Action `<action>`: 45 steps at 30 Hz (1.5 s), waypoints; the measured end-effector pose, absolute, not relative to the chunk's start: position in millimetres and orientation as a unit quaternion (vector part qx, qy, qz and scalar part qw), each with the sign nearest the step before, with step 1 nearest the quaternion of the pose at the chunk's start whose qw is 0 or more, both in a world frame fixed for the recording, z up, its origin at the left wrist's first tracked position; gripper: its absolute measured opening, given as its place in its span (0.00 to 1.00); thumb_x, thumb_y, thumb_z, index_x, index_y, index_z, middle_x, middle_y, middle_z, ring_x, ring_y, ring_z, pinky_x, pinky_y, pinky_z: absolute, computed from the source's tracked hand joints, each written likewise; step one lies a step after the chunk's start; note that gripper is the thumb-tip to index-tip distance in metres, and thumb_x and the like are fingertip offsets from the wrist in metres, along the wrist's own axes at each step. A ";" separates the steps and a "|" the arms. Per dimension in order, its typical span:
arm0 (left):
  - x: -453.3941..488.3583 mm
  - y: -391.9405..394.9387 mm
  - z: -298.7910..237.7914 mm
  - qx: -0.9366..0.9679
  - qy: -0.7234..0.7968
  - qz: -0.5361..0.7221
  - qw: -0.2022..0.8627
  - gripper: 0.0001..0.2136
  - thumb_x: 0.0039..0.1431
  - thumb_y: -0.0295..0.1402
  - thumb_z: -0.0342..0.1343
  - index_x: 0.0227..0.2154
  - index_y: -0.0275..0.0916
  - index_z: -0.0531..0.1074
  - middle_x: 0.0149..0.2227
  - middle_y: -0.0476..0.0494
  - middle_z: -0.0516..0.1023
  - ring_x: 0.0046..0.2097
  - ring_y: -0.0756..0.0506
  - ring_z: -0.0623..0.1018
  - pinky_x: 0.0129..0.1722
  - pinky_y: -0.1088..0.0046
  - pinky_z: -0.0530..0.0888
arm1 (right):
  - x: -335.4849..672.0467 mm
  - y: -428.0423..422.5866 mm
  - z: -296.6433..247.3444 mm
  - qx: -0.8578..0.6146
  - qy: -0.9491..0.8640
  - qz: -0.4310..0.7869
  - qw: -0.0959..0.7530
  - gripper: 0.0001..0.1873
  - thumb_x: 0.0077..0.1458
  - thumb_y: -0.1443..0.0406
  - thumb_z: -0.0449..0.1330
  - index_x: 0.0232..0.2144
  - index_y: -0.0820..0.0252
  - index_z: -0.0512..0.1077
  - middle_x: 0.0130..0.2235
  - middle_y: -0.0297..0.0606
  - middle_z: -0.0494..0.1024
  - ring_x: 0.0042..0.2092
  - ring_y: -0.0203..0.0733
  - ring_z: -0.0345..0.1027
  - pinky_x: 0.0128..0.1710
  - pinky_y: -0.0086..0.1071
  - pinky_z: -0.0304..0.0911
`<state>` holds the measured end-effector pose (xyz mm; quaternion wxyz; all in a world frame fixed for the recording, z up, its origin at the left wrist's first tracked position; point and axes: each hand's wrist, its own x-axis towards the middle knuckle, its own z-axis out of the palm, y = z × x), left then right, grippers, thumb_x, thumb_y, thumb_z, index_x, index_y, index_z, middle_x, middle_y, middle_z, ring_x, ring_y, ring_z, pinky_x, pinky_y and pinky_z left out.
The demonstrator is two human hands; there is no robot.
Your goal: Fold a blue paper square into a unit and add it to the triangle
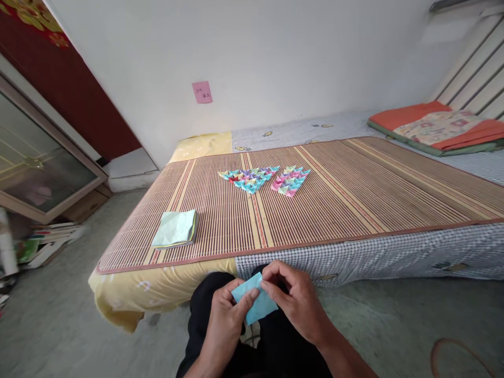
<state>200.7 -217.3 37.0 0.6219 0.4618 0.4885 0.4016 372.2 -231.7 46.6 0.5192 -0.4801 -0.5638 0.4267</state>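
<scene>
A light blue sheet of folded paper (260, 308) is held above my lap between both hands. My left hand (232, 310) grips its left part, the thumb pressed flat on top and the fingers underneath. At the upper right corner, my right hand (293, 299) pinches the paper between thumb and index finger. On the mat ahead lie many small folded paper pieces in several colours, set out as a triangular group (251, 178) and a smaller four-sided group (290, 181). A stack of square paper sheets (175, 228), pale green on top, sits to the left.
The striped bamboo mat (334, 199) covers a bed with yellow and checked sheets. Folded orange and green bedding (425, 123) lies at the far right. A pink note (202, 92) is stuck on the wall. A glass-doored cabinet (47, 152) stands at the left.
</scene>
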 end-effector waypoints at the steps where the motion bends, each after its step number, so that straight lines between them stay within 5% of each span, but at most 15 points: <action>1: 200.3 -217.4 34.8 0.463 0.487 0.402 0.622 0.24 0.50 0.51 0.72 0.21 0.37 0.68 0.20 0.53 0.61 0.23 0.53 0.60 0.22 0.77 0.59 | 372.2 -231.7 46.6 -0.479 -0.565 0.425 0.520 0.07 0.63 0.62 0.62 0.31 0.56 0.72 0.29 0.32 0.73 0.32 0.39 0.67 0.33 0.31 0.65; 11: 198.8 -218.3 21.6 0.468 0.478 0.416 0.616 0.23 0.51 0.50 0.72 0.21 0.37 0.68 0.20 0.53 0.61 0.23 0.53 0.59 0.22 0.78 0.58 | 370.3 -231.8 38.8 -0.498 -0.543 0.415 0.535 0.06 0.61 0.63 0.63 0.41 0.56 0.75 0.37 0.35 0.80 0.37 0.41 0.74 0.37 0.32 0.70; 31: 202.4 -217.5 29.3 0.466 0.468 0.392 0.640 0.25 0.50 0.50 0.72 0.19 0.38 0.65 0.20 0.53 0.60 0.23 0.53 0.59 0.22 0.77 0.58 | 361.1 -231.7 41.5 -0.499 -0.584 0.393 0.505 0.17 0.67 0.58 0.57 0.27 0.58 0.67 0.24 0.30 0.66 0.27 0.36 0.60 0.28 0.30 0.55; 39: 202.1 -219.0 25.7 0.462 0.423 0.375 0.683 0.19 0.50 0.46 0.73 0.24 0.34 0.76 0.23 0.48 0.69 0.25 0.52 0.64 0.26 0.77 0.65 | 361.3 -227.9 35.2 -0.512 -0.558 0.406 0.512 0.21 0.70 0.55 0.52 0.25 0.57 0.62 0.24 0.28 0.59 0.27 0.36 0.54 0.27 0.31 0.52; 45: 204.1 -216.9 29.2 0.428 0.466 0.420 0.651 0.19 0.50 0.46 0.73 0.26 0.33 0.79 0.22 0.45 0.74 0.24 0.50 0.70 0.25 0.75 0.69 | 360.8 -225.9 40.3 -0.479 -0.527 0.471 0.521 0.22 0.71 0.51 0.51 0.30 0.58 0.68 0.25 0.30 0.64 0.28 0.37 0.59 0.28 0.30 0.56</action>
